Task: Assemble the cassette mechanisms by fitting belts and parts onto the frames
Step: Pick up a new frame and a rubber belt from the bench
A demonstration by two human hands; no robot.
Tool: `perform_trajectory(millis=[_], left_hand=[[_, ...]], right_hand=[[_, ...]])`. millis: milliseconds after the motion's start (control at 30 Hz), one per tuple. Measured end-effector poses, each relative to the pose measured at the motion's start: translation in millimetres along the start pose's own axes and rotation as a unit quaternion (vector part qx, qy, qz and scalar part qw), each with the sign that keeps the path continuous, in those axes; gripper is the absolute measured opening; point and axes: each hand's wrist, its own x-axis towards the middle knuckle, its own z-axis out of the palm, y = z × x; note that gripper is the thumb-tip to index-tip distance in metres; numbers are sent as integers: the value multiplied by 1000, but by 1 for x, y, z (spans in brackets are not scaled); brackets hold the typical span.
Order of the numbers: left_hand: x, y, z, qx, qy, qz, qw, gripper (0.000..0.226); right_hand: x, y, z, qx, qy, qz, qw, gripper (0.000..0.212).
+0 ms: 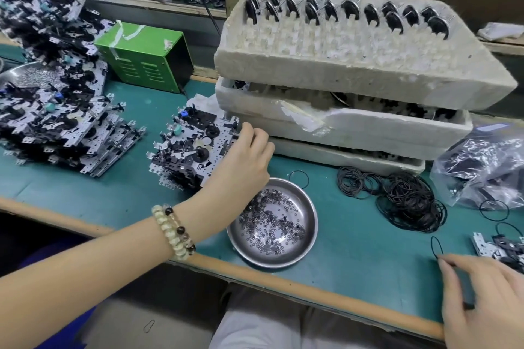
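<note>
Head cam: the top cassette mechanism frame [192,147] sits on a small stack mid-desk, and the left hand [243,159] has its grip curled over that frame's right edge. Down by the front edge of the desk [85,187], the right hand [482,292] has one thin black belt [436,246] pinched in its grip. Between the hands there's a steel bowl [297,204] of tiny washers [272,224], and a loose belt pile [402,195] to its right. Foam trays [340,73] of flywheels [371,14] are stacked behind, with more mechanisms [56,110] heaped far left.
</note>
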Motion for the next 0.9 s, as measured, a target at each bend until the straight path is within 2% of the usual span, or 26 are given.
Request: perform_trajectory(millis=[67, 133, 233, 333, 400, 467, 567, 700, 767, 833, 900], left_hand=[[0, -2, -5, -54, 3, -28, 998, 25], [-8, -7, -12, -59, 18, -17, 998, 29], [-28, -21, -25, -97, 124, -31, 987, 23], [-34, -36, -32, -157, 200, -146, 956, 15], [-34, -45, -32, -190, 178, -233, 937, 28], [-34, -48, -24, -193, 145, -279, 929, 30], [-36, -51, -16, -214, 147, -272, 927, 25], [-38, -62, -7, -243, 184, -234, 923, 33], [-41, -77, -1, -318, 210, -233, 895, 42], [-45, -90, 4, -443, 216, -241, 836, 44], [-51, -107, 14, -507, 216, -270, 789, 46]], right_hand=[[0, -3, -2, -2, 0, 5, 1000, 23], [0, -6, -3, -7, 1, 13, 1000, 22], [-1, -6, -2, -9, 6, 16, 1000, 22], [-4, -2, 2, -11, 25, 31, 999, 24], [-7, 2, 7, -9, 36, 48, 998, 26], [-8, 5, 10, 1, 41, 47, 998, 27], [-9, 8, 11, 8, 44, 36, 998, 27], [-10, 8, 11, 25, 41, 37, 998, 25], [-10, 8, 11, 26, 36, 41, 998, 25], [-9, 8, 9, 30, 33, 40, 998, 26], [-8, 9, 9, 28, 38, 31, 998, 27]])
